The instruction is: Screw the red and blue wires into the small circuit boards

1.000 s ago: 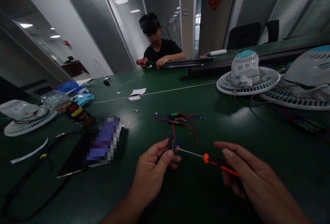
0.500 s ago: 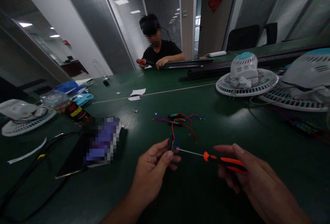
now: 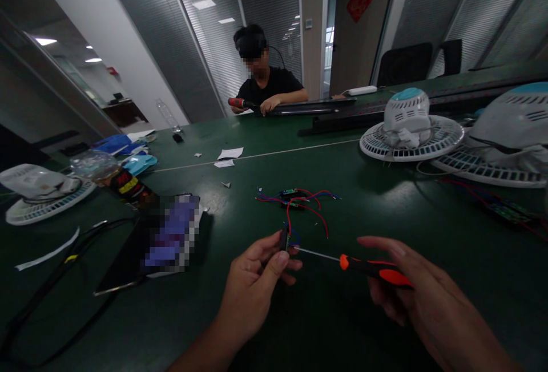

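Green worktop [image 3: 274,128], glass partitions behind, one co-worker [image 3: 276,84] across from me. Small wired board [image 3: 284,239] is up off the near side, in my left hand [image 3: 252,280]; two similar boards [image 3: 291,195] lie just beyond.

Main risk, my read: screwdriver [image 3: 363,266] slips and jabs the left fingers, since the shaft points sideways at them and the right side looks loose. Second: board twists, since only a pinch backs it up. Third: blue wire [image 3: 293,236] gets nicked, as it loops close to the tip.

Left grip: thumb and fingers together, clamped on the board. Right hand [image 3: 396,272]: fingers part-curled around the screwdriver handle, index reaching out along it; can't tell how firm. Tip's at the board's edge; can't confirm contact or seating.
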The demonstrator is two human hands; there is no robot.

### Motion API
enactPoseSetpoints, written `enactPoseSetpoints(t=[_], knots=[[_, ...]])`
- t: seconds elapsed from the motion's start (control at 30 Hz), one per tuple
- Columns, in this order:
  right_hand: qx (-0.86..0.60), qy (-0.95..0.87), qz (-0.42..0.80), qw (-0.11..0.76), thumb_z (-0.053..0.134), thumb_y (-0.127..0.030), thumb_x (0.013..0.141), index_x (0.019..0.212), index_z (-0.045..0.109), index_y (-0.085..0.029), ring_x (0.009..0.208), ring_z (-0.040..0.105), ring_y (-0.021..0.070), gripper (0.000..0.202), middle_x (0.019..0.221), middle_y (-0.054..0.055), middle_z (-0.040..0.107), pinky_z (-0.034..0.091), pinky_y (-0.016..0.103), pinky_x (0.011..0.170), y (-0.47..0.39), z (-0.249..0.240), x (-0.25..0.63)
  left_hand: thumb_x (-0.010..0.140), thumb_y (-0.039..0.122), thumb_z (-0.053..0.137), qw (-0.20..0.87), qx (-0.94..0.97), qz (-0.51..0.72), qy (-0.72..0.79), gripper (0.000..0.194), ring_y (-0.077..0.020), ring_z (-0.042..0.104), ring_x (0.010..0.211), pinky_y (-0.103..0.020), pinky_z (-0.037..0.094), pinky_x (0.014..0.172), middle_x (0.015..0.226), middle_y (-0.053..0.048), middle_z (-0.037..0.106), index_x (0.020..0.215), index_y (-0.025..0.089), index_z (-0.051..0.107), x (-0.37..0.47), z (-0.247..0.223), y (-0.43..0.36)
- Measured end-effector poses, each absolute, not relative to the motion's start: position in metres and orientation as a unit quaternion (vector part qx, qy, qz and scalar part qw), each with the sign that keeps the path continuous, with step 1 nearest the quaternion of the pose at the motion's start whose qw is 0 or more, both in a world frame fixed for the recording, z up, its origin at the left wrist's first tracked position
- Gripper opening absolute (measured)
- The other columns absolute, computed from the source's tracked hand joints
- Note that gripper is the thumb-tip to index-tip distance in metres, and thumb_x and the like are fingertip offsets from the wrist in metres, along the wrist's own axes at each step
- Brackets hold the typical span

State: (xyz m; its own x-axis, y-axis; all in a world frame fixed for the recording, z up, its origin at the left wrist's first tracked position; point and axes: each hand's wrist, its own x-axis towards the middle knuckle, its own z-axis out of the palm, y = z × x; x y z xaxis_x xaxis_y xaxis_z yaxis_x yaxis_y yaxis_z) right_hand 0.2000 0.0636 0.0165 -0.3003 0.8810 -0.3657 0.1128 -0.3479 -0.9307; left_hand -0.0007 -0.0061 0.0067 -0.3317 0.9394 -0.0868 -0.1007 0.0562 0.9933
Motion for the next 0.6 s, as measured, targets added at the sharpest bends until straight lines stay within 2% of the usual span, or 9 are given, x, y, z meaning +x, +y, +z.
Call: enactPoseSetpoints(t=[0.1, 0.27, 0.37, 0.47, 0.53, 0.6], knots=[[-0.544, -0.496, 0.615, 0.283, 0.043, -0.057, 0.078, 0.119, 0.049, -0.020, 0.043, 0.046, 0.0133, 0.056, 0.047, -0.003, 0.052, 0.034, 0.024, 0.039, 0.063, 0.019, 0.199, 0.079, 0.024, 0.058, 0.449, 0.367, 0.582, 0.570, 0.034, -0.0196, 0.066, 0.077, -0.027, 0.053, 0.057, 0.093, -0.010, 0.068, 0.111, 0.015, 0.055, -0.001, 0.006, -0.006], [-0.490, -0.506, 0.616, 0.352, 0.060, -0.045, 0.073, 0.115, 0.048, -0.022, 0.058, 0.052, 0.0125, 0.049, 0.068, -0.002, 0.059, 0.043, 0.023, 0.052, 0.064, 0.012, 0.202, 0.078, 0.024, 0.058, 0.451, 0.365, 0.584, 0.568, 0.034, -0.0198, 0.066, 0.077, -0.027, 0.053, 0.058, 0.094, -0.010, 0.068, 0.111, 0.015, 0.055, -0.001, 0.007, -0.007], [-0.486, -0.506, 0.639, 0.315, 0.051, -0.053, 0.076, 0.114, 0.049, -0.023, 0.056, 0.053, 0.0138, 0.048, 0.070, 0.000, 0.061, 0.041, 0.023, 0.046, 0.065, 0.014, 0.202, 0.077, 0.025, 0.059, 0.448, 0.363, 0.585, 0.571, 0.034, -0.0202, 0.066, 0.077, -0.028, 0.054, 0.057, 0.092, -0.010, 0.069, 0.110, 0.015, 0.056, -0.001, 0.008, -0.007], [-0.528, -0.512, 0.633, 0.242, 0.035, -0.061, 0.079, 0.121, 0.044, -0.023, 0.043, 0.049, 0.0139, 0.057, 0.053, -0.001, 0.058, 0.032, 0.022, 0.036, 0.065, 0.020, 0.201, 0.077, 0.025, 0.059, 0.444, 0.361, 0.589, 0.571, 0.034, -0.0204, 0.066, 0.077, -0.028, 0.054, 0.058, 0.093, -0.010, 0.069, 0.109, 0.014, 0.056, -0.002, 0.008, -0.006], [-0.547, -0.522, 0.613, 0.229, 0.035, -0.061, 0.080, 0.124, 0.043, -0.024, 0.039, 0.046, 0.0123, 0.059, 0.046, -0.004, 0.054, 0.029, 0.021, 0.034, 0.064, 0.022, 0.201, 0.077, 0.025, 0.059, 0.446, 0.361, 0.589, 0.570, 0.034, -0.0205, 0.066, 0.077, -0.028, 0.054, 0.058, 0.093, -0.010, 0.069, 0.109, 0.014, 0.056, -0.002, 0.009, -0.006], [-0.539, -0.524, 0.613, 0.243, 0.041, -0.059, 0.079, 0.125, 0.041, -0.025, 0.041, 0.046, 0.0117, 0.057, 0.048, -0.005, 0.054, 0.031, 0.021, 0.036, 0.064, 0.021, 0.202, 0.077, 0.024, 0.059, 0.448, 0.361, 0.587, 0.569, 0.034, -0.0205, 0.066, 0.078, -0.027, 0.054, 0.058, 0.093, -0.010, 0.069, 0.109, 0.014, 0.056, -0.001, 0.010, -0.006]])
